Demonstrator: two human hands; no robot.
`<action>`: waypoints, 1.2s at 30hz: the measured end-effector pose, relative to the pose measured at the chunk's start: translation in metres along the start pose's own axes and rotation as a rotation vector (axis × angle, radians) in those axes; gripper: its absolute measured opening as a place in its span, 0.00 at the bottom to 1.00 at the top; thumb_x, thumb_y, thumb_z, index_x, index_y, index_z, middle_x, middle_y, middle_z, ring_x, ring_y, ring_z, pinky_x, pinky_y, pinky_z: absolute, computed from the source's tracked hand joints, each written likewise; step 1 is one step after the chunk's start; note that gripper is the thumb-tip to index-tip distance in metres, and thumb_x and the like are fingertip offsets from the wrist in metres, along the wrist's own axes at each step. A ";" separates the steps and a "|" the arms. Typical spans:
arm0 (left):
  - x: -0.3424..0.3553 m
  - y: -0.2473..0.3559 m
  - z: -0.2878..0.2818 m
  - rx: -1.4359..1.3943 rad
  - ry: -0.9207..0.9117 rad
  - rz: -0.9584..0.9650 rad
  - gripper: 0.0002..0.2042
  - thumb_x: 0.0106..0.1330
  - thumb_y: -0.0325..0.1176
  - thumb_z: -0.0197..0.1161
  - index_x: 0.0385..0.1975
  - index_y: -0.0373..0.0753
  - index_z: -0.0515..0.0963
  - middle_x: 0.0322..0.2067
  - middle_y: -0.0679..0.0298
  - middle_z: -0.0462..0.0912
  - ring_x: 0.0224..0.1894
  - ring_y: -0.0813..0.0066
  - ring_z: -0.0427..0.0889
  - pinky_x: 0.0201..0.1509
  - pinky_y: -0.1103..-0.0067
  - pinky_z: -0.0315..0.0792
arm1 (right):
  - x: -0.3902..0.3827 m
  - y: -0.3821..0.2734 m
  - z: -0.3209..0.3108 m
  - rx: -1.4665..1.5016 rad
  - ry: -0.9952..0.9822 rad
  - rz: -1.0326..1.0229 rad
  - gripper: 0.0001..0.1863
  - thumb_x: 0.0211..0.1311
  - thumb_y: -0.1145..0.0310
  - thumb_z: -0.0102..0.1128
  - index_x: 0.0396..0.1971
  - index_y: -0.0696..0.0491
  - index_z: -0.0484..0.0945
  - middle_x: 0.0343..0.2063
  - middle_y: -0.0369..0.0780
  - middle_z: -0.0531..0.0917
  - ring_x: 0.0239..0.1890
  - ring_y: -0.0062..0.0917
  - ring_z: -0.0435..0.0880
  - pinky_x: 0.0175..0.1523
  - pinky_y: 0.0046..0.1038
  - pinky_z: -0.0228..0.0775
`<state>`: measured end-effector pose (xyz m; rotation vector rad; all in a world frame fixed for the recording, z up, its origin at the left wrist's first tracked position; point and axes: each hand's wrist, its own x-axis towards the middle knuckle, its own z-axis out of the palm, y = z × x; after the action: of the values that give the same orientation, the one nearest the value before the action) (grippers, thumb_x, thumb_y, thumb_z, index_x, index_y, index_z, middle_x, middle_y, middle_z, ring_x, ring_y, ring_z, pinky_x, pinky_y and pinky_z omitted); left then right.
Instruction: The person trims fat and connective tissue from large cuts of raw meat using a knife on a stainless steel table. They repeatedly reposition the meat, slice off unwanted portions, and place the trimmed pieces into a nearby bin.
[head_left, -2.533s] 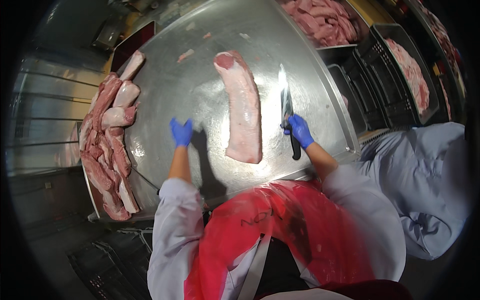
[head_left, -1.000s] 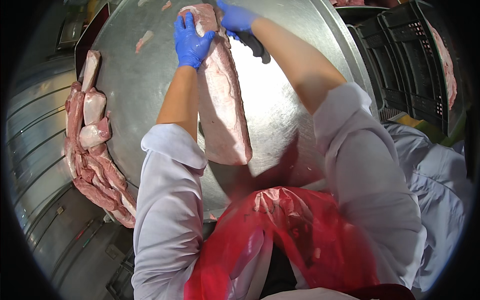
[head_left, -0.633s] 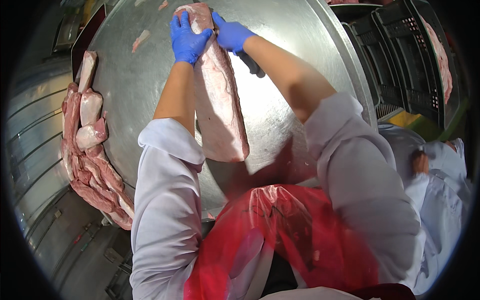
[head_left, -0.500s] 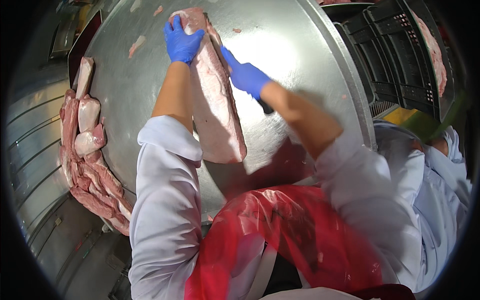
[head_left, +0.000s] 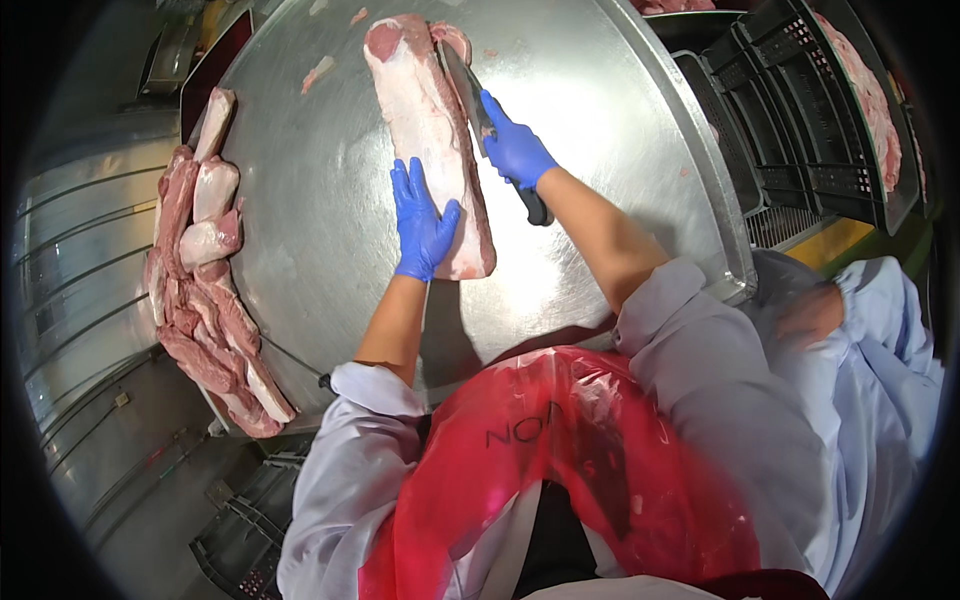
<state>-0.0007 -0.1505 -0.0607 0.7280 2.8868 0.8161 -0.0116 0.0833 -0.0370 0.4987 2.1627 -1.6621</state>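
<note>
A long slab of pale, fat-covered meat (head_left: 420,110) lies lengthwise on a metal table (head_left: 300,160). My left hand (head_left: 422,228), in a blue glove, rests spread on the slab's near part, thumb apart from the fingers. In my blue-gloved right hand (head_left: 515,148) is a black-handled knife (head_left: 538,208), its blade pointing away along the slab's right side. The blade's tip lies by a small piece of meat (head_left: 453,42) at the far right end of the slab. Whether that piece is still joined to the slab I cannot tell.
Several strips of trimmed meat (head_left: 205,280) are heaped along the table's left edge. Small scraps (head_left: 318,74) lie at the far left. Black crates (head_left: 800,110) stand to the right, one holding meat. Near them, at the right, is a person's white sleeve (head_left: 875,340).
My left hand has slid from the slab's far end to its near part. The knife, earlier mostly hidden, now shows along the slab's right side; the view has shifted slightly.
</note>
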 end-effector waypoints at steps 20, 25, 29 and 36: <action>-0.006 0.003 0.015 0.085 0.122 0.034 0.48 0.55 0.48 0.64 0.74 0.34 0.50 0.74 0.39 0.44 0.77 0.42 0.42 0.78 0.54 0.41 | -0.100 0.039 0.057 -0.081 -0.144 0.018 0.42 0.69 0.68 0.45 0.78 0.37 0.36 0.21 0.44 0.79 0.15 0.25 0.75 0.22 0.31 0.74; -0.004 -0.007 0.017 0.162 0.114 0.049 0.49 0.59 0.52 0.63 0.75 0.33 0.48 0.75 0.39 0.44 0.77 0.42 0.42 0.78 0.57 0.42 | -0.214 0.082 0.099 -0.070 -0.200 0.109 0.41 0.70 0.68 0.46 0.77 0.40 0.37 0.21 0.46 0.80 0.16 0.32 0.78 0.26 0.35 0.75; 0.011 0.012 0.002 0.091 -0.114 -0.280 0.55 0.57 0.58 0.65 0.76 0.34 0.42 0.76 0.41 0.38 0.78 0.44 0.41 0.78 0.53 0.41 | -0.321 0.126 0.115 -0.243 -0.266 -0.118 0.38 0.72 0.67 0.46 0.77 0.44 0.41 0.24 0.51 0.81 0.19 0.39 0.80 0.32 0.38 0.76; 0.040 0.046 -0.026 0.116 -0.144 -0.587 0.59 0.42 0.49 0.79 0.72 0.33 0.49 0.71 0.39 0.55 0.70 0.44 0.64 0.67 0.59 0.69 | -0.354 0.167 0.047 -0.090 0.091 -0.230 0.39 0.68 0.72 0.50 0.77 0.43 0.46 0.21 0.46 0.80 0.19 0.29 0.78 0.33 0.31 0.76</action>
<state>-0.0217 -0.1105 -0.0122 -0.0722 2.7853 0.4978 0.3814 0.0588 -0.0144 0.3154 2.4274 -1.6765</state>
